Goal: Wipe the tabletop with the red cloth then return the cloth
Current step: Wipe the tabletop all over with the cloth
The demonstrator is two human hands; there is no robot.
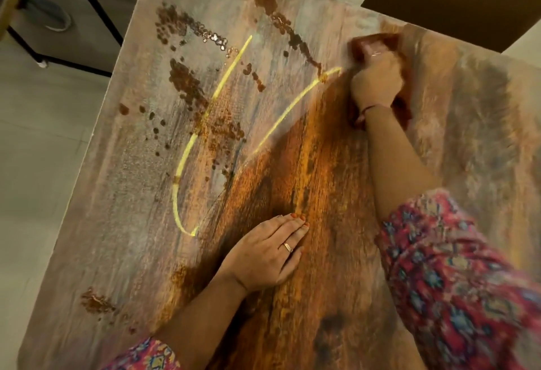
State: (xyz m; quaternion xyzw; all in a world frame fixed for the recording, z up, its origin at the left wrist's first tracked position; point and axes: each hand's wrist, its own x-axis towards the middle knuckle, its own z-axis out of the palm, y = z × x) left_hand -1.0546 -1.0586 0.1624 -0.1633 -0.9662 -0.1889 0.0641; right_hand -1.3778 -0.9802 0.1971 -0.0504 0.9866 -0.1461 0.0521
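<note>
Wiping underway: right hand [376,81] grips the cloth [373,42] far across the tabletop [123,223]; left hand [268,254] lies flat, released; next likely sweeps the rest.

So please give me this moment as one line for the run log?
stage: wiping | right hand: grips cloth on far tabletop | left hand: flat on tabletop | cloth returned: no

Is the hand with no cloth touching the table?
Touching. The head view shows the left hand lying flat, fingers straight, on the tabletop with no gap under it.
</note>
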